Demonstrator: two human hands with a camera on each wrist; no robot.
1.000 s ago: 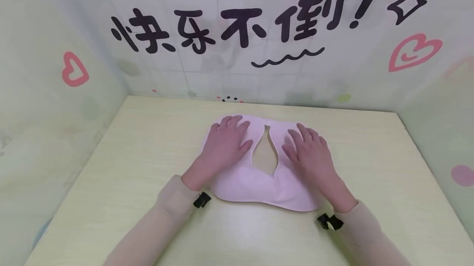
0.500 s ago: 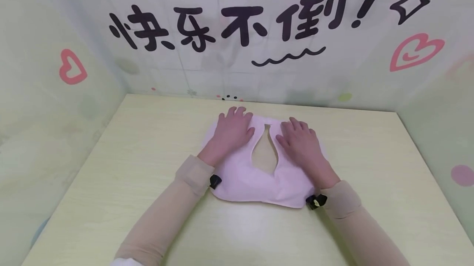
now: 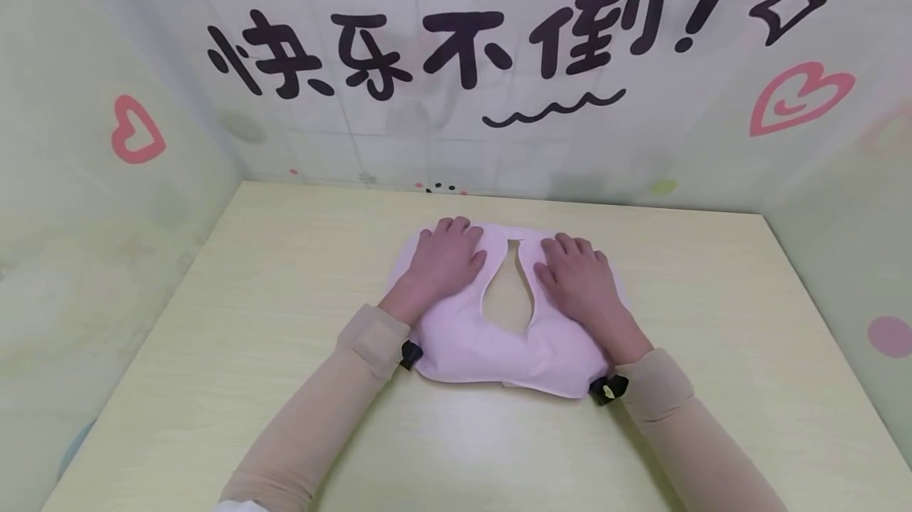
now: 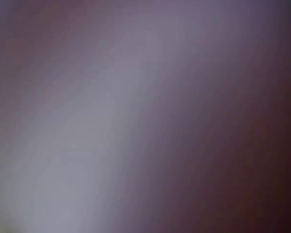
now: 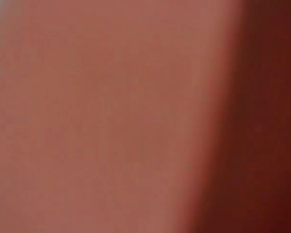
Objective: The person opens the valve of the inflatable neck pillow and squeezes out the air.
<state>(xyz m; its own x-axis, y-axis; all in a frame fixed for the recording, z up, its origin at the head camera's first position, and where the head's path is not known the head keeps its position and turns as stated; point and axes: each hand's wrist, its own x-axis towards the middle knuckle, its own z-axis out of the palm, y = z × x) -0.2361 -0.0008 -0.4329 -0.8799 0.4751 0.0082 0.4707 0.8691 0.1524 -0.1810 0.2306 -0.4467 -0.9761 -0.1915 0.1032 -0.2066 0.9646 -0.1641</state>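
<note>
A pink cloth piece (image 3: 492,350) with a teardrop-shaped opening lies on the table in the head view, its narrow end pointing to the back wall. Its front part looks slightly puffed, and a pale bit shows under the front edge. My left hand (image 3: 446,257) rests on the cloth's left side, fingertips by its back edge. On the other side of the opening, my right hand (image 3: 575,274) rests palm down with slightly bent fingers. Both wrist views are blurred: the left wrist shows greyish purple, the right wrist close-up skin.
The cloth lies on a pale wood-grain table (image 3: 285,282). Behind it stands a white wall sheet (image 3: 399,132) with black lettering and pink hearts. Similar sheets close off both sides. A small black wrist device (image 3: 609,389) sits at the right cuff, another at the left.
Both hands have shifted inward and forward over the cloth, then drawn back slightly. The cloth's front edge has moved a little toward the back, and a pale bit now shows beneath it.
</note>
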